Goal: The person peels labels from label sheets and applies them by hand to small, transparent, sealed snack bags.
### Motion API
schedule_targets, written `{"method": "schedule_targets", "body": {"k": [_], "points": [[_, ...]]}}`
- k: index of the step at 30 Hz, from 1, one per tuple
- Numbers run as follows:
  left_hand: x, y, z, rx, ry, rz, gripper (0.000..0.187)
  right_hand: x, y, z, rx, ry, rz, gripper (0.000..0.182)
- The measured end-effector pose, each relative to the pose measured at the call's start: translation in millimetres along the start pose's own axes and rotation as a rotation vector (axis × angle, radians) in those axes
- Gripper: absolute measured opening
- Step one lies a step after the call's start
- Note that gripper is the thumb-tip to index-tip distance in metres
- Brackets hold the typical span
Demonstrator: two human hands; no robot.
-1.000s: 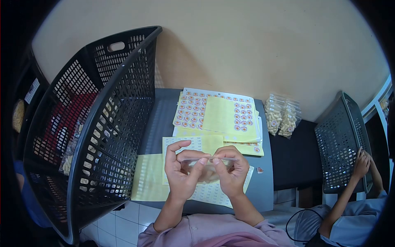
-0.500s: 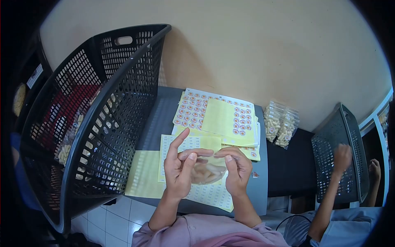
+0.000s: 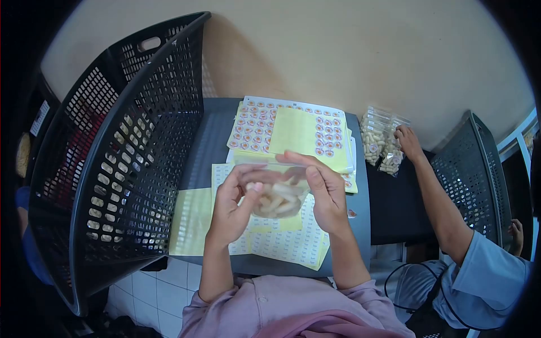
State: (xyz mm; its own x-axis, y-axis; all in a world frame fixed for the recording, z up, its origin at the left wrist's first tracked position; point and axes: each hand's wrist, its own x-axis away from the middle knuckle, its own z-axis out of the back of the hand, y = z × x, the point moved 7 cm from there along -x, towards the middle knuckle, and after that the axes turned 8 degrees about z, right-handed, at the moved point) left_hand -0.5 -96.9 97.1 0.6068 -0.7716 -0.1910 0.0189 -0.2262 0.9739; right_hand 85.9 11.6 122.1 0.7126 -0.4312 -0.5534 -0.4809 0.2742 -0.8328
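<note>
A clear plastic bag of pale, finger-shaped snacks point(image 3: 279, 201) is held up between my two hands, above the table. My left hand point(image 3: 230, 205) grips its left side, with the thumb across the front. On the right side, my right hand point(image 3: 328, 194) has the thumb in front and the fingers behind the bag. Beneath the bag lie sheets of small printed labels point(image 3: 287, 245) on yellow backing. Farther back is a stack of round orange-and-red sticker sheets point(image 3: 253, 127), partly covered by a yellow sheet point(image 3: 294, 135).
A tall black basket point(image 3: 141, 107) with bagged goods inside stands at the left. Several filled bags point(image 3: 373, 138) rest on the black surface at the right, where a co-worker's hand point(image 3: 408, 143) touches one. Another dark basket point(image 3: 473, 169) stands beyond. A loose sticker point(image 3: 352, 214) lies near the table's right edge.
My left fingers have closed in around the bag, and the bag now faces me more upright. The co-worker's hand has moved from the right basket to the filled bags. The camera view has shifted.
</note>
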Motion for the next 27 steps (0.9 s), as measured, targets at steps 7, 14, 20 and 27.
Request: {"method": "schedule_targets", "body": {"k": [7,14,20,27], "points": [[6,-63,72,0.591,0.138,0.248,0.022,26,44,20,0.369,-0.088,-0.077,0.047],[13,-137,53,1.293,-0.167,0.549,0.028,90,87,15,1.040,-0.189,-0.308,0.033],[20,-159,37,1.050,0.014,0.744,0.024,89,92,12,1.039,-0.146,-0.333,0.031],[21,-162,36,0.945,0.044,0.765,0.028,99,116,16,0.528,0.078,-0.405,0.027]]}}
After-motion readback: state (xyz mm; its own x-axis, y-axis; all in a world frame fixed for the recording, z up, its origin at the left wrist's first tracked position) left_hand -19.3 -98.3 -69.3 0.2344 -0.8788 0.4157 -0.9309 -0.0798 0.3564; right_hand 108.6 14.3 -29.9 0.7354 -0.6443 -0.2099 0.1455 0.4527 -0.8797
